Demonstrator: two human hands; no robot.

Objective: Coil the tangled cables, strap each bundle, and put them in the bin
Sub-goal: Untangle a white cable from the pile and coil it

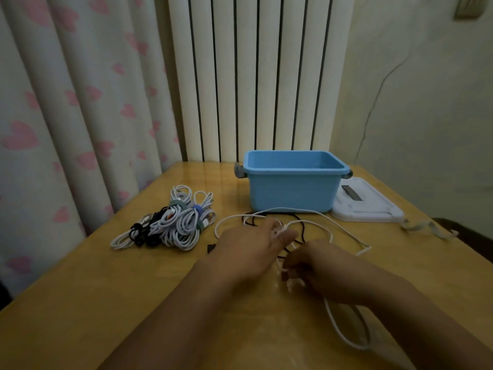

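White cable (314, 212) sprawls loose on the wooden bench (80, 303) before the blue bin (290, 192), tangled with a black cable (301, 228). The left hand (250, 252) has white loops round its thumb; the right hand (317, 268) has curled fingers (290, 273) that seem to pinch the same cable, though blurred. Strapped bundles (173, 220) lie left; a white lid (368, 206) sits beside the bin.

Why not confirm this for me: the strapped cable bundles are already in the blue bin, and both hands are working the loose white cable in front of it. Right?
Not quite. The head view shows the strapped cable bundles lying on the table, left of the blue bin, not inside it. The rest holds: the left hand and right hand are working the loose white cable in front of it.
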